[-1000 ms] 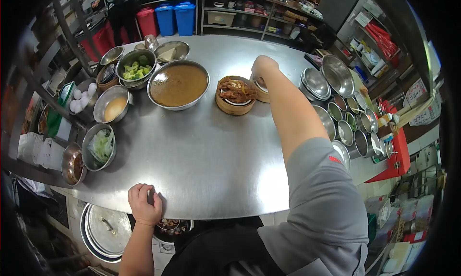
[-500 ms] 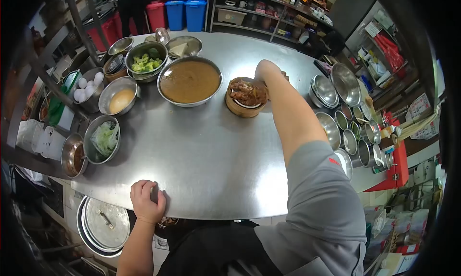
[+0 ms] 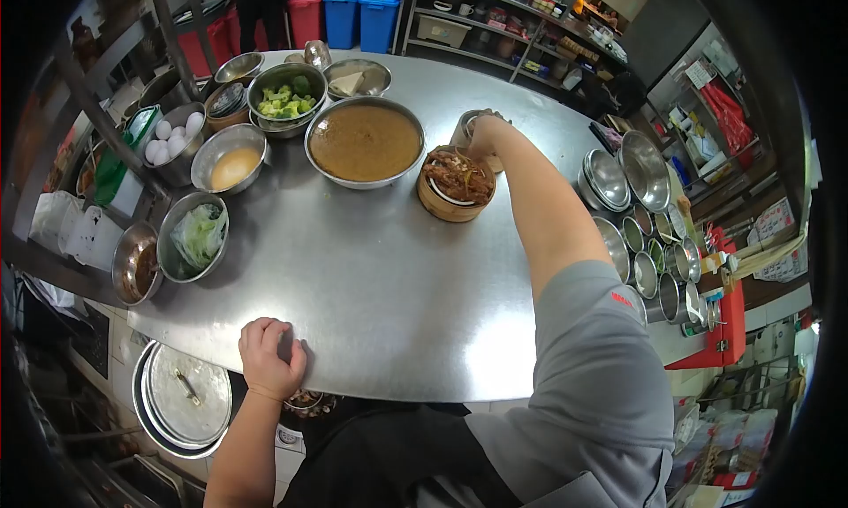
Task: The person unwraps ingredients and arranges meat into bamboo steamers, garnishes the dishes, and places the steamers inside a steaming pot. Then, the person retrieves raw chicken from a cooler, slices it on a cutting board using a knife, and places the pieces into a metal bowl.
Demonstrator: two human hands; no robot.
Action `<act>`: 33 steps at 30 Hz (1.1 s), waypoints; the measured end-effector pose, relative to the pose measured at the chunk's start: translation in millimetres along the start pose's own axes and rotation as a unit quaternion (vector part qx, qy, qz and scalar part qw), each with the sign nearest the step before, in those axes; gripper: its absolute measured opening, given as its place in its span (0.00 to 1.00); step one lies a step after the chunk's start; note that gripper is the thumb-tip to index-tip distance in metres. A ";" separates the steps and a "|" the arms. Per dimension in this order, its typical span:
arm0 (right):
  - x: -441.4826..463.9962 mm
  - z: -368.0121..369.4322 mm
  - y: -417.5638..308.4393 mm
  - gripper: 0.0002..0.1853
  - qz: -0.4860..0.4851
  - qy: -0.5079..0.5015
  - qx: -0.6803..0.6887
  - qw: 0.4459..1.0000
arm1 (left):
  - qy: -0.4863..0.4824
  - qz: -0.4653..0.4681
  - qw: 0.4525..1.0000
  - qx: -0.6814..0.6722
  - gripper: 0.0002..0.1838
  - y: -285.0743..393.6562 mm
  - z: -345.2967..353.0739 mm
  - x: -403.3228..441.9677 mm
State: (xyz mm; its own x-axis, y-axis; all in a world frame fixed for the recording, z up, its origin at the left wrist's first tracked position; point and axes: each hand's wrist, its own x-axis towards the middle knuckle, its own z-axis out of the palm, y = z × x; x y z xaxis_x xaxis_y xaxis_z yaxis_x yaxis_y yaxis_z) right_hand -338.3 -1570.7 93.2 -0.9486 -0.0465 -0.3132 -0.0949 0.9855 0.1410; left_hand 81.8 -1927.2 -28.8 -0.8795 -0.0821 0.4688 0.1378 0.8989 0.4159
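Your right hand (image 3: 488, 139) is much the nearer one to the steamer (image 3: 452, 209), which stands on the surface (image 3: 380, 287) between its middle and the far edge. The steamer lies just beside this hand, toward you and a little to the left; it is round, so it has no long axis. Your right fingers are turned down over the second container (image 3: 463, 130) — how far they are open, or whether they hold something, I cannot tell. Your left hand (image 3: 272, 360) rests at the near edge, toward the left corner, half curled with the thumb apart, and I see nothing in it; the steamer is well apart from it, toward the far right. Counting: one steamer with one heap of meat (image 3: 459, 174), one second container partly hidden behind, one bowl of brown liquid (image 3: 367, 144), and near the left edge one bowl each of broccoli (image 3: 287, 102), yellow liquid (image 3: 235, 168) and greens (image 3: 199, 234).
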 end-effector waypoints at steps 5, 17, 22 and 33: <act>3.4 24.6 -0.6 0.16 -0.031 0.102 -0.008 0.994 | 0.007 0.002 1.000 -0.002 0.16 -0.9 -0.4 -1.1; -83.9 70.0 35.4 0.11 -0.101 0.119 0.002 0.988 | 0.021 0.002 1.000 -0.006 0.15 0.9 -1.0 -5.7; -155.6 96.1 40.2 0.12 -0.133 0.114 0.038 0.984 | 0.026 0.002 0.999 0.018 0.13 0.2 1.0 -10.2; -289.4 125.2 38.5 0.11 -0.344 0.144 -0.011 0.928 | 0.100 -0.129 0.987 0.005 0.20 48.1 -37.1 -98.7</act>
State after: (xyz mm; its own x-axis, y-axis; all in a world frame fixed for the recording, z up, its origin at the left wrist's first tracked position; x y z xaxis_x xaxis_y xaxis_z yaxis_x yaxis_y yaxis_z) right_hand -29.6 -1498.8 71.7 -0.7023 -0.7083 -0.0722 -0.7110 0.7028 0.0214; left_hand 192.1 -1891.8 -26.2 -0.7770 -0.3904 0.4937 -0.0831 0.8412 0.5344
